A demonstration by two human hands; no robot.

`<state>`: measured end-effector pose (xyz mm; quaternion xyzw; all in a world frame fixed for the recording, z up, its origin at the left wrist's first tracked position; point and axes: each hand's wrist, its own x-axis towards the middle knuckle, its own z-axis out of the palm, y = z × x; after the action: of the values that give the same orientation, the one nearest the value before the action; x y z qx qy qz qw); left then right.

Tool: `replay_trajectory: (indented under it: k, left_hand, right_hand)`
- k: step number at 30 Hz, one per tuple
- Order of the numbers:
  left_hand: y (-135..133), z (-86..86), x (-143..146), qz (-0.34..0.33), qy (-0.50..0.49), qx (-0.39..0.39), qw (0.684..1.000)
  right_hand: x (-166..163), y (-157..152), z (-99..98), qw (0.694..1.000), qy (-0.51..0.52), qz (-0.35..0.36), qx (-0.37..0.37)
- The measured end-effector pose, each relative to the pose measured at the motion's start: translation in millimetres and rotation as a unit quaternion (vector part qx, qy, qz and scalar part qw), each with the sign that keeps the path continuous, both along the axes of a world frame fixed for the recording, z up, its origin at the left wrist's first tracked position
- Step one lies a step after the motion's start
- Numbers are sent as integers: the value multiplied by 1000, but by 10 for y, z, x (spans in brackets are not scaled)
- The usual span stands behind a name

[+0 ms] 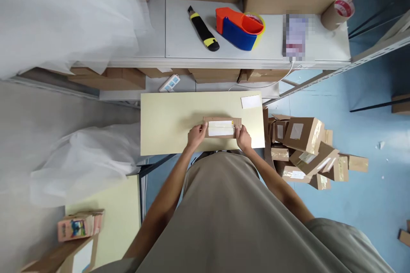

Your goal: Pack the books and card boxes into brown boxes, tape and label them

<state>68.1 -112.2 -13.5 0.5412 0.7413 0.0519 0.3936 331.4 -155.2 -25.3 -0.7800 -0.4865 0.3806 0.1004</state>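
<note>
The cardboard box (222, 128) is at your centre, over the near edge of the cream table (166, 123), though whether it rests there or is lifted you cannot tell; your left hand (196, 136) grips its 9 o'clock end and your right hand (244, 138) its 3 o'clock end; it looks light and stiff, likely slick over the taped label, so the bare ends should hold best; a white card (251, 102) lies at 2 o'clock; the shelf (179, 51) blocks reach at 12, bearing the cutter (204, 30) and tape dispenser (240, 27); piled boxes (303, 134) crowd 3 o'clock.
</note>
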Motion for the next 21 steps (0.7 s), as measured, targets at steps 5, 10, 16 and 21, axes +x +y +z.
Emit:
replay_trajectory:
  k: [5,10,16,21]
  left_hand:
    - [76,-18,181,28,48,-38,998]
    - [-14,10,265,90,32,-33,995]
    - [-203,108,324,144,-5,53,988]
    - [-192,43,368,169,26,43,984]
  right_hand:
    - [210,106,-4,993,76,71,-49]
    - [420,143,-71,972,228,45,-44]
    - [608,252,-22,958,273,83,-7]
    - [721,588,-113,959,244,145,17]
